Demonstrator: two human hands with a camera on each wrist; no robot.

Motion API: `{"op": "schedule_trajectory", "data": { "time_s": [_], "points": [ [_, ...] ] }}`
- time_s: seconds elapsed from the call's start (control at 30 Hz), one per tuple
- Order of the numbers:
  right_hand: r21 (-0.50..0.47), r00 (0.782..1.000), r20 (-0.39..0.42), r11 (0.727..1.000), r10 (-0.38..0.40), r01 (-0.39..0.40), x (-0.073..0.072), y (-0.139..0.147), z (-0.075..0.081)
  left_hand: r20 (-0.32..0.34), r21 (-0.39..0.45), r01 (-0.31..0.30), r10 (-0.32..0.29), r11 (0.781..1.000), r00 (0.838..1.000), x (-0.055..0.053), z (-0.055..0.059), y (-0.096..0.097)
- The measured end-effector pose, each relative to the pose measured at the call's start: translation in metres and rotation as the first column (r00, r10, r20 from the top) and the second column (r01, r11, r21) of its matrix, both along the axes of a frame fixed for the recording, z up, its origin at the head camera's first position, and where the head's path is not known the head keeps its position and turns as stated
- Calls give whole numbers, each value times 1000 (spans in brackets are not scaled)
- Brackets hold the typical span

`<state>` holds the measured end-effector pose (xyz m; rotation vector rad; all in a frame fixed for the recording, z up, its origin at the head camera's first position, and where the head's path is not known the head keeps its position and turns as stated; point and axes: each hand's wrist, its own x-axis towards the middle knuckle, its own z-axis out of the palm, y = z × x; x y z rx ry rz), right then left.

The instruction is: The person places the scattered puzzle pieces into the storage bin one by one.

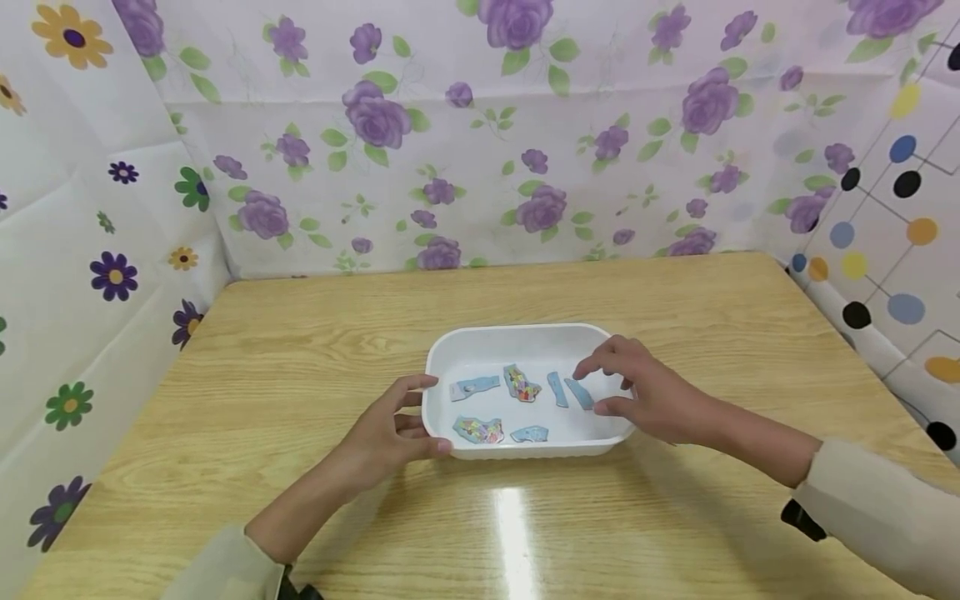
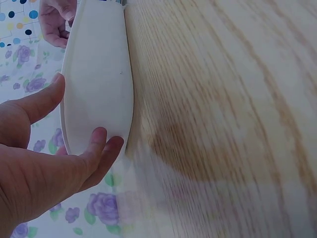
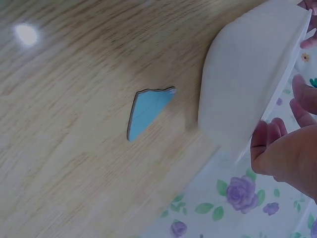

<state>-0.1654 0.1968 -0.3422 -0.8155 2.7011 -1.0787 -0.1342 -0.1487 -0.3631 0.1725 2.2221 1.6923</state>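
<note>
A white plastic tray sits on the table, holding several flat, irregular puzzle pieces. My left hand holds its left end, thumb at the front corner and fingers along the outer wall. Over the right end reaches my right hand, thumb and forefinger spread apart close above a narrow blue puzzle piece. Beside that lies another blue strip. Two pieces carry bright colours, one at the middle and one at front left. The remaining blue ones are a left strip and a front piece.
In the right wrist view a loose blue piece lies on the wooden table just outside the tray; the head view does not show it. Flower-patterned sheets hang behind and at the left, and a dotted sheet at the right.
</note>
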Motion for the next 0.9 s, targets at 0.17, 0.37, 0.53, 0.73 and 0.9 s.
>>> {"op": "schedule_trajectory", "data": {
  "time_s": [0.17, 0.37, 0.53, 0.73, 0.9],
  "points": [
    [-15, 999, -31, 1000, -17, 17, 2, 4, 0, 2, 2, 0, 0, 1000, 1000, 0, 0, 0],
    [-37, 996, -83, 999, -26, 23, 3, 13, 3, 3, 9, 9, -9, 1000, 1000, 0, 0, -1],
    [-43, 993, -117, 999, -14, 9, 1, 26, 6, 0, 9, 8, -8, 1000, 1000, -1, 2, 0],
    [-43, 993, -113, 998, -41, 36, -3, 44, 2, 3, 0, 2, -2, 1000, 1000, -1, 2, 0],
    [-36, 991, -85, 995, -99, 96, -4, 56, -4, 5, -2, 2, -2, 1000, 1000, 0, 0, 0]
  ]
}}
